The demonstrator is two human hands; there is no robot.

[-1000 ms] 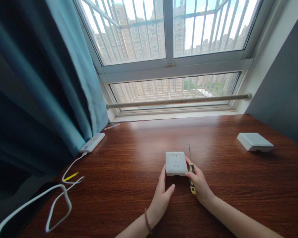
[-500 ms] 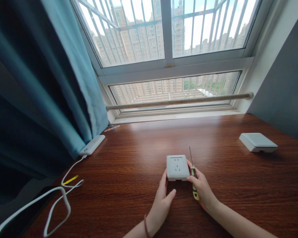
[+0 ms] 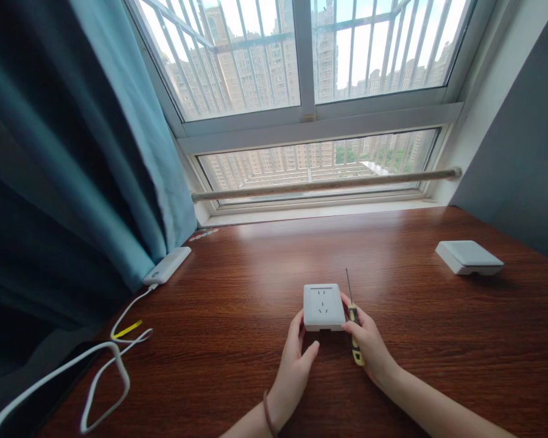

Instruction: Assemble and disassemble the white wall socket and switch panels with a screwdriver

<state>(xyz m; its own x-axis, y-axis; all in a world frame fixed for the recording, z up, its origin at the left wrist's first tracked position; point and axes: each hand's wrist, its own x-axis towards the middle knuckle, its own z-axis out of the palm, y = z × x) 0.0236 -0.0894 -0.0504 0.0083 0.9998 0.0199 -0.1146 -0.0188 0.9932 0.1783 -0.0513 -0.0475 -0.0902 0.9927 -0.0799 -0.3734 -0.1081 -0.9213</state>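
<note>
A white wall socket (image 3: 324, 304) on a box lies on the wooden desk, its slotted face up. My left hand (image 3: 296, 359) holds its left side with the fingers, while the thumb stands away from the socket. A brown band circles that wrist. On the other side, my right hand (image 3: 368, 340) is closed around a screwdriver (image 3: 355, 334) with a yellow and black handle, its thin shaft pointing away from me. Some fingers of this hand also touch the socket's right edge, partly hidden behind it.
A second white box (image 3: 470, 257) sits on the desk (image 3: 256, 261) at the right. To the left, a white power bank (image 3: 168, 266) has a white cable (image 3: 91, 389) with a yellow tie (image 3: 128, 329). Blue curtains (image 3: 132, 152) hang beside the window; a rail (image 3: 324, 185) crosses it.
The whole view has shifted slightly. Both hands keep the same hold, and the socket and screwdriver show no clear movement on the desk.
</note>
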